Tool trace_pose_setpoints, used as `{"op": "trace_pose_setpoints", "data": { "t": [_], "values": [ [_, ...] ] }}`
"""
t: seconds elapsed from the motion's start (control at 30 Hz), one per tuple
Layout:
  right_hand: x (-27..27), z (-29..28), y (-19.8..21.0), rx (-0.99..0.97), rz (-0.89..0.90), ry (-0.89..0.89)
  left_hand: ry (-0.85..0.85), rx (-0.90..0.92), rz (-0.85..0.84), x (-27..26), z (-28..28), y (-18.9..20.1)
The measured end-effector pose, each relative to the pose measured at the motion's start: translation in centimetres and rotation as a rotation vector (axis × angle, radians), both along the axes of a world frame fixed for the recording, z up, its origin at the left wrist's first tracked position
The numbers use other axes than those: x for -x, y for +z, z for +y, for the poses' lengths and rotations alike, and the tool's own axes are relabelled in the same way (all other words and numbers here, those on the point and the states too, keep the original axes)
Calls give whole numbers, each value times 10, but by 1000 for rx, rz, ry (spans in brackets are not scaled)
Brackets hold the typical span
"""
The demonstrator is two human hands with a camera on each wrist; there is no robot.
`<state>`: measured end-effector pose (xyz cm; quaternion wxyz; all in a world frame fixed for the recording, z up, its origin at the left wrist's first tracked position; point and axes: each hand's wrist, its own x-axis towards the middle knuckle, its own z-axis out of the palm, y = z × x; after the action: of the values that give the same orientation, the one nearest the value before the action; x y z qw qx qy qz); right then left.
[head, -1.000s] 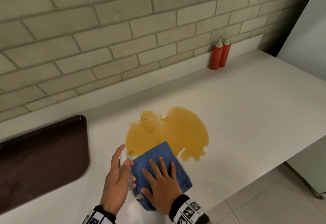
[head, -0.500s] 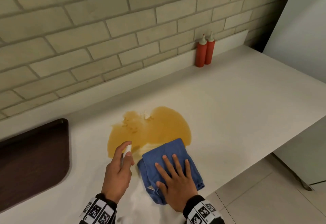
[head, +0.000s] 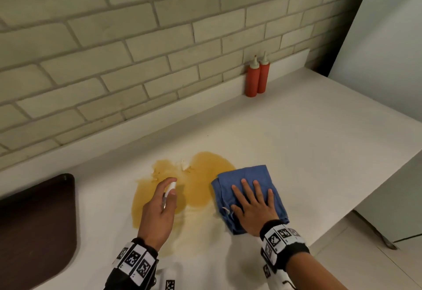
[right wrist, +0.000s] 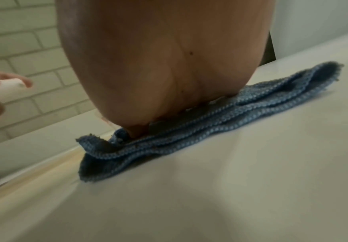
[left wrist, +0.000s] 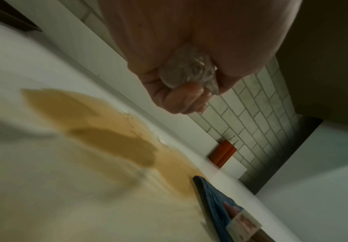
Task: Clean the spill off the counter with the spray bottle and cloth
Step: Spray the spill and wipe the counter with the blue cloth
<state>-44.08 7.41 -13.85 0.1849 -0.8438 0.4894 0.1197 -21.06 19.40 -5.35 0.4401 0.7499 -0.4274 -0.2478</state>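
An orange-brown spill [head: 196, 182] [left wrist: 111, 131] spreads over the white counter [head: 319, 143]. My left hand [head: 157, 209] grips a small clear spray bottle [head: 170, 189] [left wrist: 189, 70] above the spill's left part, index finger on its white top. A folded blue cloth [head: 249, 182] [right wrist: 210, 119] [left wrist: 214, 203] lies at the spill's right edge. On it my right hand [head: 253, 205] presses flat with the fingers straight and spread. The bottle's white nozzle [right wrist: 7, 88] also shows at the left of the right wrist view.
Two red squeeze bottles [head: 257, 77] [left wrist: 223, 154] stand against the brick wall at the back right. A dark brown tray [head: 36, 221] lies at the left. The counter's front edge [head: 356, 207] drops to a tiled floor on the right.
My right hand has slid the cloth to the right, off the spill's lower part, leaving a pale smear there. The left hand with the bottle has moved forward over the spill.
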Motion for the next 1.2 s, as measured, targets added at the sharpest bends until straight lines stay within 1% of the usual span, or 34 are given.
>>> {"op": "trace_pose_setpoints", "data": {
  "t": [0.13, 0.33, 0.5, 0.77, 1.03, 1.2],
  "values": [
    [-25, -36, 6, -31, 50, -33, -5, 6, 29, -16, -10, 4],
    [-70, -91, 8, -43, 82, -42, 11, -6, 36, -47, -18, 0],
    [-113, -118, 11, -32, 113, 7, 24, -10, 68, -72, -26, -3],
    [-167, -125, 15, -36, 129, 139, 55, -7, 94, -96, -30, 0],
    [-170, -128, 21, -35, 168, 209, 82, 7, 123, -97, -24, -2],
    [-177, -108, 21, -27, 148, 303, 86, 4, 111, -95, -20, -4]
  ]
}}
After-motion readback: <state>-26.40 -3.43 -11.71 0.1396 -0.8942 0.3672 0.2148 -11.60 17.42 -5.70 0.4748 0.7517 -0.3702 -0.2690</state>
